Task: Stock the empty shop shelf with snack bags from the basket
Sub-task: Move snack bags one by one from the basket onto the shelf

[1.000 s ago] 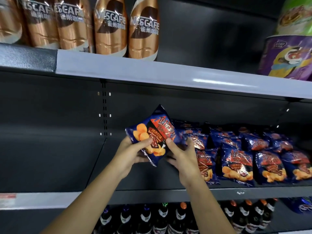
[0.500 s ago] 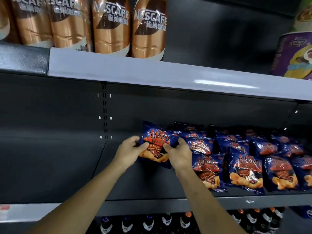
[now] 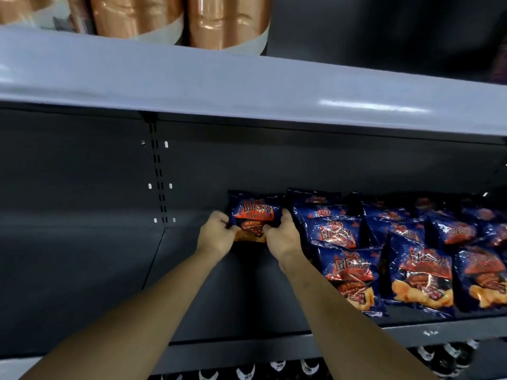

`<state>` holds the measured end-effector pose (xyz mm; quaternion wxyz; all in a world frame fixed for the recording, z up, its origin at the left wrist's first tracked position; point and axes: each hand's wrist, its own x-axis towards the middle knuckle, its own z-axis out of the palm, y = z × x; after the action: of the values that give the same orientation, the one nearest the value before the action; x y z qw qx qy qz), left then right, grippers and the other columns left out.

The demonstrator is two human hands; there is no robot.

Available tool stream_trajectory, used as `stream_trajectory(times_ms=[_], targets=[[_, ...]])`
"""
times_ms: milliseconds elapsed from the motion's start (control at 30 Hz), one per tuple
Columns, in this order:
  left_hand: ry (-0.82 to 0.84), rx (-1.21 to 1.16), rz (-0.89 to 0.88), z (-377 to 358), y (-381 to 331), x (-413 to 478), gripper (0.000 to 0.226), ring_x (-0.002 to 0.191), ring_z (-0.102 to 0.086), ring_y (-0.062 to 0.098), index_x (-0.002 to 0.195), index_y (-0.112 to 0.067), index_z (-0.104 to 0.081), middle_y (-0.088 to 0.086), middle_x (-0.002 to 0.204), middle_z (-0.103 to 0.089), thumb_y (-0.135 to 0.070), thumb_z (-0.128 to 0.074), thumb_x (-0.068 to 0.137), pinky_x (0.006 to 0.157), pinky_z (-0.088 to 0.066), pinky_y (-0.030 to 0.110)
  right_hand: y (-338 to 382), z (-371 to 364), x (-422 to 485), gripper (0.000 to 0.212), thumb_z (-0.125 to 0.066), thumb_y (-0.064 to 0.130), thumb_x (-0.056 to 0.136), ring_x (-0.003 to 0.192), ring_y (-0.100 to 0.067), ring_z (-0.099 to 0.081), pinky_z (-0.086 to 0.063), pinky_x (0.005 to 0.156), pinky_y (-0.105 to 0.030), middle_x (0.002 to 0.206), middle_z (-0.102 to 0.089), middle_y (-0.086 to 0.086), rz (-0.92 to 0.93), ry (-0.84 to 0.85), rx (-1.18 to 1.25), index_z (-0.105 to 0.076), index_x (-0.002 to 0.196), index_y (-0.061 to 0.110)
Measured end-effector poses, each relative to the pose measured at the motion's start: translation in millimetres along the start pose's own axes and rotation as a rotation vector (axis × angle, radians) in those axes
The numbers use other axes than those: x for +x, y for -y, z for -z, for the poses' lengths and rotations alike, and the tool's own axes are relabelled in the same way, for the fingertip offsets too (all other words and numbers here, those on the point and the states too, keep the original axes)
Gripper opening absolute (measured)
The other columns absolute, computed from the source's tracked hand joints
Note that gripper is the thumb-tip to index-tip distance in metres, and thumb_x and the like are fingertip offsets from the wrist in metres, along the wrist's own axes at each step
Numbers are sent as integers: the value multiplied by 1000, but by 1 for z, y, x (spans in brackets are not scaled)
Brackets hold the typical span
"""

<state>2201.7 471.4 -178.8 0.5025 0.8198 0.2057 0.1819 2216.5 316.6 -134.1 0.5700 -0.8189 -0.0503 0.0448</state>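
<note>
A dark blue snack bag [image 3: 255, 218] with red and orange print stands deep on the dark shelf [image 3: 219, 292], near its back wall. My left hand [image 3: 216, 234] grips the bag's left edge and my right hand [image 3: 282, 237] grips its right edge, fingers curled round it. Another bag of the same kind shows just behind it. To the right, several matching snack bags [image 3: 354, 270] stand in rows. The basket is out of view.
The shelf's left part [image 3: 82, 270] is bare metal. A grey upper shelf edge [image 3: 247, 89] overhangs with copper coffee cans [image 3: 227, 23] on it. Dark bottles [image 3: 277, 366] with white caps stand below the shelf's front lip [image 3: 274, 349].
Both hands have carried the bag from the front of the shelf back and down toward the rear wall, turning it upright. The camera has moved closer and tilted down.
</note>
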Motion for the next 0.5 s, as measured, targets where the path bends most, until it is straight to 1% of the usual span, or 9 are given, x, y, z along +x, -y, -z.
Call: stream_trajectory(times_ms=[100, 133, 167, 200, 233, 267, 333, 400, 500], targets=[[25, -48, 46, 1, 5, 2, 28, 91, -67, 22, 102, -21, -51, 4, 98, -65, -22, -75, 88, 87, -59, 43, -1, 3, -6, 67, -51, 8, 101, 97, -9, -50, -38, 92, -25, 107, -58, 9, 18, 49, -4, -20, 159, 21], [19, -41, 46, 2, 7, 1, 27, 92, -67, 22, 101, -21, -52, 4, 100, -65, -25, -75, 88, 86, -59, 43, -3, 3, -8, 67, -51, 8, 101, 103, -10, -53, -40, 96, -26, 109, -59, 7, 20, 60, -2, -20, 159, 22], [7, -26, 41, 3, 7, -1, 26, 93, -66, 21, 101, -22, -54, 4, 104, -65, -27, -76, 87, 84, -58, 40, -4, 4, -11, 68, -51, 9, 101, 112, -13, -54, -41, 102, -28, 119, -61, 2, 27, 67, -2, -21, 159, 24], [-14, -6, 26, 4, 7, -4, 26, 93, -63, 18, 103, -21, -56, 4, 109, -63, -28, -76, 87, 80, -56, 33, -6, 5, -14, 65, -52, 10, 101, 118, -14, -54, -41, 107, -29, 126, -60, -1, 43, 66, -6, -25, 158, 25], [-39, 16, 6, 6, 5, -9, 28, 92, -59, 13, 105, -20, -56, 3, 113, -60, -28, -76, 87, 74, -51, 24, -7, 6, -17, 58, -52, 9, 101, 118, -14, -55, -42, 107, -29, 126, -60, 0, 70, 62, 2, -34, 153, 25], [-66, 35, -16, 8, 2, -15, 29, 90, -55, 9, 108, -20, -56, 2, 116, -55, -27, -75, 88, 70, -43, 17, -9, 9, -22, 47, -52, 9, 101, 113, -13, -57, -44, 104, -28, 118, -61, 3, 93, 60, 27, -44, 144, 27], [-112, 39, -49, 11, -9, -31, 27, 90, -52, 6, 108, -22, -54, 0, 116, -53, -25, -73, 90, 69, -37, 14, -6, 16, -35, 24, -50, 9, 102, 99, -13, -62, -53, 91, -31, 104, -65, 5, 112, 81, 106, -60, 119, 25], [-127, -13, -85, 12, -26, -53, 18, 96, -58, 11, 105, -21, -56, -1, 110, -60, -19, -69, 92, 72, -39, 15, -1, 27, -49, 21, -47, 9, 104, 84, -16, -65, -58, 74, -33, 95, -71, -3, 97, 112, 214, -65, 103, 20], [-100, -108, -146, 8, -62, -89, 5, 88, -65, 12, 98, -19, -62, -5, 91, -66, -16, -63, 95, 68, -42, 15, 4, 58, -68, 22, -44, 1, 102, 64, -19, -63, -52, 53, -30, 84, -71, -12, 95, 104, 455, -65, 100, 9]])
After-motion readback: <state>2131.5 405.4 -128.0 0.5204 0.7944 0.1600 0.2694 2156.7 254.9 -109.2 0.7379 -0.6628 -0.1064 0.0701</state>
